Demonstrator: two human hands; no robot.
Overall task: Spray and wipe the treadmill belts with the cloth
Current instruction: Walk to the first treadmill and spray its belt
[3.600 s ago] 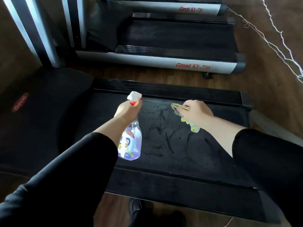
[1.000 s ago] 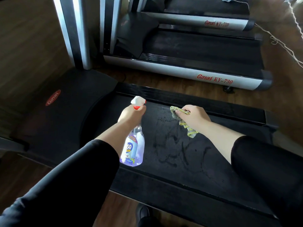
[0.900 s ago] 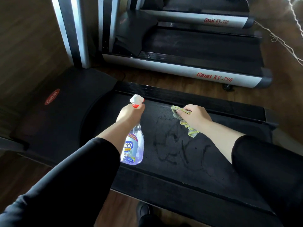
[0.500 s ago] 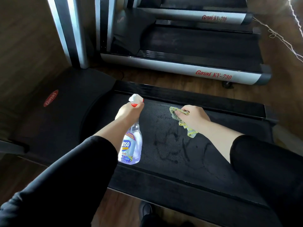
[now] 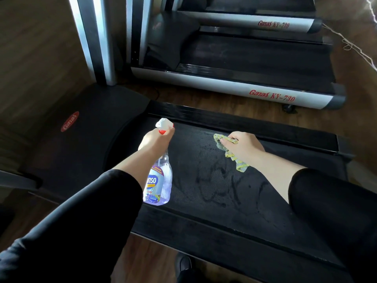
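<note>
Since half a second ago almost nothing has shifted: both hands sit where they were, and only my view has drifted slightly. Nearest me a dark shoe [image 5: 183, 264] stands on the floor against the near side rail [image 5: 224, 242]. Above it my left hand [image 5: 156, 139] is clenched round the neck of the spray bottle [image 5: 158, 182], which hangs body-down over the treadmill belt [image 5: 214, 180] with its head aimed away from me. My right hand [image 5: 243, 147] has the yellow-green cloth [image 5: 239, 165] bunched under curled fingers and pressed on the belt near the far edge. I judge the risks are these: the nozzle points towards the motor hood [image 5: 91, 129], so a squeeze could wet that rather than the belt, and the cloth's tail trails loose, so a fast stroke could fold it under and smear rather than lift. The belt is dusty black, marked with dark wet streaks between my hands. Beyond lies a strip of wooden floor [image 5: 224, 107], then a second treadmill [image 5: 255, 58] with a silver rail, silver uprights [image 5: 98, 37] at left, and a white cord [image 5: 355, 48] trailing at far right.
</note>
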